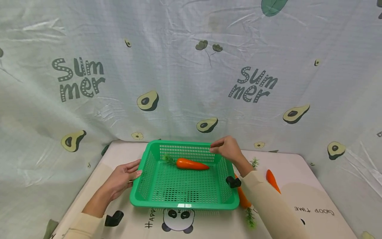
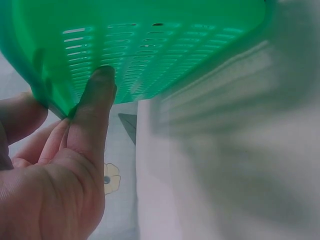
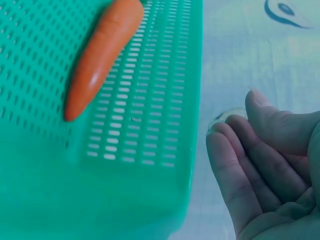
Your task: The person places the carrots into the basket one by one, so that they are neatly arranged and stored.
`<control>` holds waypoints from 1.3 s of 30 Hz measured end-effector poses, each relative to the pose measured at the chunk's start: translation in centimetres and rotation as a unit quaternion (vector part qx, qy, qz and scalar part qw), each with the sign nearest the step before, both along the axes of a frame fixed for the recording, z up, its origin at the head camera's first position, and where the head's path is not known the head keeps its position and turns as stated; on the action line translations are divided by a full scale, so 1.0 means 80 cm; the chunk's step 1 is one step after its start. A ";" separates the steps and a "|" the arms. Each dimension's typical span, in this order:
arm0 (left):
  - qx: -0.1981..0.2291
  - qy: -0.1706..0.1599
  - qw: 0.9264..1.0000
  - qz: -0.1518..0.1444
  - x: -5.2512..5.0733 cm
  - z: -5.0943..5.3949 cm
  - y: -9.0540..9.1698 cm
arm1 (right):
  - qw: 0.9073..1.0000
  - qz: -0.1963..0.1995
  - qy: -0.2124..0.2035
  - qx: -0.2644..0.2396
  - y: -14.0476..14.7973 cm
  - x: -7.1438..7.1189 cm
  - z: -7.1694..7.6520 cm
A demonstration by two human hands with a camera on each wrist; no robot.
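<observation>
A green plastic basket (image 1: 185, 186) with slotted walls stands in the middle of the head view. Inside it, near the back wall, lies an orange carrot (image 1: 192, 164) with a green leafy top at its left. My left hand (image 1: 120, 177) grips the basket's left rim; in the left wrist view one finger (image 2: 92, 115) lies along the slotted outer wall. By the back right corner is my right hand (image 1: 228, 149), its fingers loosely bent. The right wrist view shows that hand (image 3: 270, 170) holding nothing, a gap between it and the basket rim.
Right of the basket, a second carrot (image 1: 244, 199) is partly covered by my right forearm. Another carrot (image 1: 272, 181) lies farther right, with green leaves (image 1: 254, 162) showing behind the arm. A printed white cloth (image 1: 179, 83) hangs behind the pale table (image 1: 310, 192).
</observation>
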State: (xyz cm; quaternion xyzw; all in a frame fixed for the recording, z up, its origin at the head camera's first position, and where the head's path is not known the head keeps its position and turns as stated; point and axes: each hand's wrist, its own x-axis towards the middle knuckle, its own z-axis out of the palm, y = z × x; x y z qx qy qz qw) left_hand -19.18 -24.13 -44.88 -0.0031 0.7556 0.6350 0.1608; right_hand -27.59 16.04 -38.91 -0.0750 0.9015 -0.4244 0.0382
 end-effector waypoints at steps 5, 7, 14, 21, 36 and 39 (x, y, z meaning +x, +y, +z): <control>-0.008 -0.003 1.000 -0.004 -0.002 0.000 0.002 | 1.000 -0.015 -0.002 -0.017 0.023 0.005 -0.001; -0.012 -0.005 1.000 -0.005 -0.001 0.001 0.002 | 1.000 -0.022 -0.003 -0.021 0.031 0.006 -0.003; -0.010 -0.006 1.000 -0.008 0.002 0.001 -0.003 | 0.999 -0.037 0.002 -0.028 0.059 0.019 -0.005; -0.015 -0.004 1.000 -0.011 -0.001 0.000 -0.002 | 0.998 -0.064 0.010 -0.005 0.100 0.034 -0.011; -0.012 -0.004 1.000 -0.007 0.000 -0.003 -0.003 | 0.993 -0.119 -0.013 0.023 0.170 0.064 -0.028; -0.016 -0.004 1.000 -0.007 0.000 -0.001 -0.003 | 0.990 -0.134 -0.022 0.041 0.185 0.069 -0.033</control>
